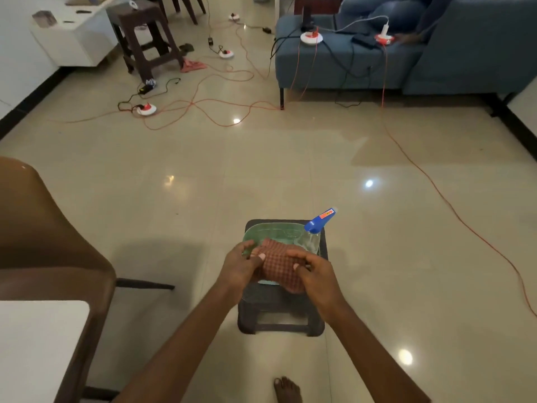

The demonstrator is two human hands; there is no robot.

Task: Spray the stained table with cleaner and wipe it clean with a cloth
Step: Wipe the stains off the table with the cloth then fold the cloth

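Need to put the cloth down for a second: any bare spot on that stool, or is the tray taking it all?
Crowded: the green tray covers most of the stool, with the spray bottle at its far right and the cloth, gripped by both hands, over its near half. Free: the tray's far-left floor and the stool's near edge.

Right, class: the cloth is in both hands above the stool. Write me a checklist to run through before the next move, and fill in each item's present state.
1. Cloth held: the left hand and right hand both grip the checked cloth. Ok.
2. Spray bottle within reach: the blue-topped spray bottle stands in the green tub on the dark stool. Ok.
3. A hand free for the bottle: both hold the cloth. Not ok.
4. Stain located: only a corner of the white table shows, with no stain on it. Cannot tell.
5. Floor path: orange cables trail across the tiles. Not ok.
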